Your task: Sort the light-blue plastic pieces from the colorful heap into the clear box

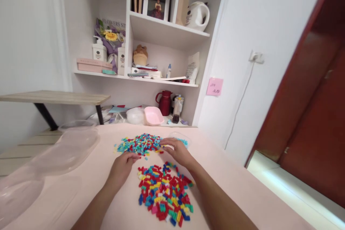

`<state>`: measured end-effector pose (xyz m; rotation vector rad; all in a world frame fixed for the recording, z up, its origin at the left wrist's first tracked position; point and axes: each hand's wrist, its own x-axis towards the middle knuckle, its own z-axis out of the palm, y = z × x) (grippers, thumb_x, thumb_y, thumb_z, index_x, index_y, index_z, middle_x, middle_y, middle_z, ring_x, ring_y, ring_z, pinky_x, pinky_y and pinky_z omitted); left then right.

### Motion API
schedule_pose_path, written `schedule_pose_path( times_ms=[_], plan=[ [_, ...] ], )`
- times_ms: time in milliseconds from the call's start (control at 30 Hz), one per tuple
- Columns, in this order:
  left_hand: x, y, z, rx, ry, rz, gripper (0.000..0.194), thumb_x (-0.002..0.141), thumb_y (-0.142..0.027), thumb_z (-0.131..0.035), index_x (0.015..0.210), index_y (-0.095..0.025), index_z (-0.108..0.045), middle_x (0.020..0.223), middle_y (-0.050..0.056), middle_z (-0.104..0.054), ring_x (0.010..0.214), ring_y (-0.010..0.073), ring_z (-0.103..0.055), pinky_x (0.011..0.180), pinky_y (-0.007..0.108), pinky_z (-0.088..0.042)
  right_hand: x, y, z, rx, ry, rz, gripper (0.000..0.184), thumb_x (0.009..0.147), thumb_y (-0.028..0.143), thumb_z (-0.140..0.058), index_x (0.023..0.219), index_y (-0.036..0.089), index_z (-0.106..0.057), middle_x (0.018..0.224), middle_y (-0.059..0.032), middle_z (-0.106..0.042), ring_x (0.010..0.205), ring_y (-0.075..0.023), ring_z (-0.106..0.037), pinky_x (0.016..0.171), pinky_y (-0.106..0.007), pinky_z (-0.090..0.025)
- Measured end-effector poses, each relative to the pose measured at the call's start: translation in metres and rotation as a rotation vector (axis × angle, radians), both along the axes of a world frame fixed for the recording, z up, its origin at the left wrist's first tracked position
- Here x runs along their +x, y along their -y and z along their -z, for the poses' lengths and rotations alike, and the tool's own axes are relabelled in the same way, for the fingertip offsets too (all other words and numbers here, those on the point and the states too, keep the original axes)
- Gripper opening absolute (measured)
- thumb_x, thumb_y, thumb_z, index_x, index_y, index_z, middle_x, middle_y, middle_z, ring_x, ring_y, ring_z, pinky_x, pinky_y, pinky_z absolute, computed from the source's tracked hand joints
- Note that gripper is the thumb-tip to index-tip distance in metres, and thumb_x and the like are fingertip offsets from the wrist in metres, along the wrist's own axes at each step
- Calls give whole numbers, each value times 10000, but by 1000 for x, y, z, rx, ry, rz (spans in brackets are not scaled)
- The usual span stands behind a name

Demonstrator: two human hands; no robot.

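Note:
A pile of small coloured bricks (140,143), mostly light blue and red, lies toward the far side of the pink table. At its near left edge is my left hand (124,163), its fingers drawn together at the tips; what they hold, if anything, is too small to make out. My right hand (176,150) reaches over the pile's right edge, thumb and fingers apart, with the fingertips at the bricks. Closer to me, between my forearms, spreads a second pile of larger bricks (164,194) in red, yellow, blue and green. Behind my right hand, a clear container (185,138) holds light blue pieces.
Clear plastic trays (70,147) line the table's left side. At the back stand a pink basin (153,115), a red jug (164,103) and a bottle with dark liquid (176,110). White shelves (161,28) rise behind; a wooden bench (54,97) is at left.

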<state>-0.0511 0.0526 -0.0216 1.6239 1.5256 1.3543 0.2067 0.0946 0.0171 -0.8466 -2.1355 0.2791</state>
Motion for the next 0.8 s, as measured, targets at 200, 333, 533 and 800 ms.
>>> schedule_pose_path(
  times_ms=[200,333,533,800],
  plan=[
    [-4,-2,-6,-16,97,-79,277,624,-297,-477,709,-206,-724,669,24,-716,584,186,-623,590,297,-501,41,-9,-12,176,-68,458,249,859,209,-514,1017,269,-697,1112,-35,-680,1078,-234,-571,969,-448,-401],
    [-4,1,-7,-26,111,-94,281,629,-284,-468,721,-203,-720,657,15,-701,573,172,-614,597,287,-493,53,-12,-7,123,3,627,263,860,193,-490,983,288,-702,1085,-23,-688,1090,-246,-555,956,-476,-390],
    [0,8,-13,-21,96,-104,258,643,-241,-465,706,-213,-714,640,5,-686,585,162,-612,614,275,-487,41,-7,-5,143,-47,534,310,859,146,-454,1013,271,-692,1141,-43,-656,1084,-224,-568,947,-421,-420],
    [1,14,-16,-16,47,-174,299,681,-199,-449,780,-213,-731,707,2,-720,592,150,-634,600,259,-488,-24,17,5,76,77,-66,363,871,110,-435,1110,258,-664,1033,-37,-699,946,-164,-632,852,-299,-482]
  ],
)
